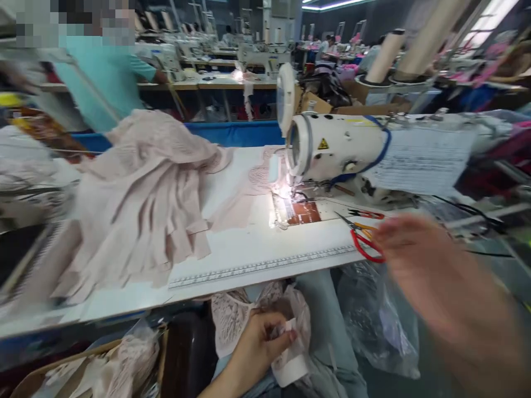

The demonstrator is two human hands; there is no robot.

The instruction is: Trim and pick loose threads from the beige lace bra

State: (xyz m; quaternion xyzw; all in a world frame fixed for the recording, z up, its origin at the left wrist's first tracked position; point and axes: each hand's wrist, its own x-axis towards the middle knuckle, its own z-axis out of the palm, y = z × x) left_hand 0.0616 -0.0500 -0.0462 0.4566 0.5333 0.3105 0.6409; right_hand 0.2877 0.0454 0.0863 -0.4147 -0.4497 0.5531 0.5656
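Observation:
Over my lap, my left hand [267, 337] pinches a pale pink lace garment [232, 320], which looks like a bra, at a small whitish strip between thumb and fingers. My right hand [418, 265], smeared by motion, is at the right end of the table beside red-handled scissors [367, 246]. Its fingertips overlap the handle's edge, and I cannot tell whether they grip it. Small red thread snips [367, 214] lie just behind the scissors. Under the lit needle of the white sewing machine [340, 143] lies another pale pink lace piece [261, 177].
A large heap of pale pink pieces [145, 188] covers the table's left part. A ruler tape [265, 264] runs along the front edge. Below are a box of lace pieces [124, 365] and a see-through plastic bag [381, 320]. A person in turquoise [99, 83] is behind, left.

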